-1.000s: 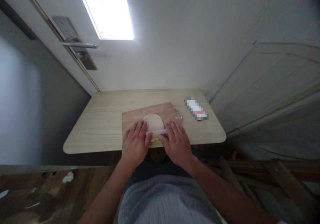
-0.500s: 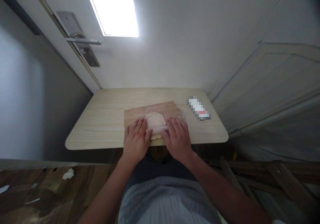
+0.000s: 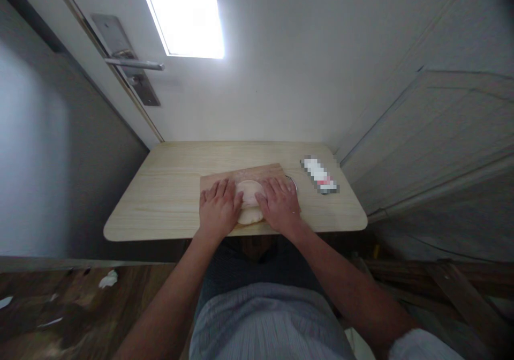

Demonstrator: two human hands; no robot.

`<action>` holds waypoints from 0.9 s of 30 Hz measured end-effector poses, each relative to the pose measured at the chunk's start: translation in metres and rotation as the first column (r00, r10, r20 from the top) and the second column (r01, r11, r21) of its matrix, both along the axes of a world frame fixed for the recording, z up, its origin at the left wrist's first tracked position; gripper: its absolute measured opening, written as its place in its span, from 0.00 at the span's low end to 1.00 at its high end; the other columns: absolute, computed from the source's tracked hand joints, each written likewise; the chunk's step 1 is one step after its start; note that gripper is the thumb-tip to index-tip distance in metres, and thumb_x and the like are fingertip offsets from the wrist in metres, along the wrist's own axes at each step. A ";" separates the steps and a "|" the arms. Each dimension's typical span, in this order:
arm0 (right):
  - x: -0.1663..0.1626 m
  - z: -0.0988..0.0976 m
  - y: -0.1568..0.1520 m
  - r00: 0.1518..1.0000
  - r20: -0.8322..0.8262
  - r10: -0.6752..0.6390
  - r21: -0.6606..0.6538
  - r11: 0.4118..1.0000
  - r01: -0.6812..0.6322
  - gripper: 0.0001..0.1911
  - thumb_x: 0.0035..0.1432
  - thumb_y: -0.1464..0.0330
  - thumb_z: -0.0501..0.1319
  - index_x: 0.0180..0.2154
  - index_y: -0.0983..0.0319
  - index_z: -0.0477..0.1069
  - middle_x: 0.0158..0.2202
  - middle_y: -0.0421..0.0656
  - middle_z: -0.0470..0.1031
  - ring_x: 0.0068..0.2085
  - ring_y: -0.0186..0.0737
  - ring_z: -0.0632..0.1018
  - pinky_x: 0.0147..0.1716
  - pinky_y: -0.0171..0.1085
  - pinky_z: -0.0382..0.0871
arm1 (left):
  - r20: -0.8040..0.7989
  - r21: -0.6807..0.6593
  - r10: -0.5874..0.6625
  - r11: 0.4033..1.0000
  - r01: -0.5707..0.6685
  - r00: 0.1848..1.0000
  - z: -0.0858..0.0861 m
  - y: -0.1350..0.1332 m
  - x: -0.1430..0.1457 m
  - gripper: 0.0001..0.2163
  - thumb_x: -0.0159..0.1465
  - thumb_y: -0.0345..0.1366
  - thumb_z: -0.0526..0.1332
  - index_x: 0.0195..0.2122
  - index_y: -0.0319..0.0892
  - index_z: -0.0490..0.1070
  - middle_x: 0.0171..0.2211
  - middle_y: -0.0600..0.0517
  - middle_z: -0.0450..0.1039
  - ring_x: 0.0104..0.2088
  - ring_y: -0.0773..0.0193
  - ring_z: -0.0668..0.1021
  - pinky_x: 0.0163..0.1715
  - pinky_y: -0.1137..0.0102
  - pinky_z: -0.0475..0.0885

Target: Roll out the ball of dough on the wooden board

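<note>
A flat round of pale dough lies on a wooden board near the front edge of a light wooden table. Across the dough lies a thin rolling pin, only its middle showing between my hands. My left hand rests flat on the pin's left end, fingers stretched forward. On the pin's right end, my right hand presses in the same way, fingers out and slightly spread. Both palms cover the ends of the pin.
A small blurred white and red packet lies on the table right of the board. A metal ring sticks out of the board's right side. A door with a lever handle stands at the far left; wooden planks lie on the floor at right.
Both hands have slid forward over the dough with the pin, from its near edge to about its middle. More dough now shows below the pin.
</note>
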State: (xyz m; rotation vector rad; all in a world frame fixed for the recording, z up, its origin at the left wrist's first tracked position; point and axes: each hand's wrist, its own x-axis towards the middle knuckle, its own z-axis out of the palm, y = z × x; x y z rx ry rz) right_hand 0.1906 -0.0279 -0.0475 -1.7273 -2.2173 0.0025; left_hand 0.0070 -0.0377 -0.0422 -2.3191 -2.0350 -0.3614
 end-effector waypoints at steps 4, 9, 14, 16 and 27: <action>-0.001 0.002 0.010 1.000 0.017 0.004 -0.022 1.000 -0.004 0.26 0.74 0.55 0.45 0.64 0.59 0.66 0.67 0.49 0.67 0.67 0.53 0.64 0.67 0.55 0.47 | -0.004 -0.003 0.006 1.000 -0.006 1.000 -0.002 0.009 -0.002 0.27 0.74 0.49 0.40 0.68 0.46 0.61 0.69 0.44 0.63 0.68 0.45 0.64 0.65 0.43 0.58; -0.004 0.005 0.018 0.999 0.039 -0.005 -0.031 1.000 0.006 0.26 0.74 0.56 0.46 0.65 0.60 0.65 0.67 0.49 0.66 0.68 0.54 0.63 0.66 0.56 0.48 | -0.004 0.010 -0.004 1.000 0.004 1.000 -0.002 0.018 -0.005 0.27 0.74 0.49 0.39 0.68 0.47 0.62 0.68 0.44 0.63 0.67 0.45 0.65 0.63 0.43 0.60; -0.006 0.006 0.027 0.998 0.060 -0.014 -0.043 0.999 0.017 0.27 0.74 0.55 0.45 0.65 0.60 0.65 0.67 0.50 0.67 0.67 0.56 0.64 0.65 0.59 0.49 | -0.022 -0.010 -0.007 1.000 0.006 1.000 -0.002 0.030 -0.007 0.25 0.75 0.48 0.40 0.65 0.48 0.65 0.67 0.46 0.66 0.66 0.47 0.67 0.62 0.47 0.63; -0.006 0.005 0.032 0.998 0.069 -0.014 -0.043 0.999 0.017 0.28 0.74 0.55 0.44 0.65 0.59 0.64 0.67 0.49 0.66 0.67 0.57 0.63 0.65 0.60 0.48 | -0.020 -0.018 -0.006 1.000 0.006 1.000 -0.001 0.035 -0.008 0.24 0.75 0.47 0.41 0.64 0.48 0.66 0.67 0.47 0.66 0.65 0.47 0.67 0.61 0.48 0.63; -0.010 -0.004 0.065 0.997 0.070 -0.020 -0.067 0.997 0.025 0.29 0.74 0.53 0.43 0.67 0.56 0.62 0.68 0.47 0.65 0.67 0.57 0.63 0.65 0.59 0.49 | -0.011 -0.062 0.004 0.998 -0.004 1.000 0.005 0.058 -0.010 0.24 0.75 0.47 0.41 0.64 0.48 0.65 0.67 0.45 0.65 0.65 0.47 0.67 0.60 0.47 0.64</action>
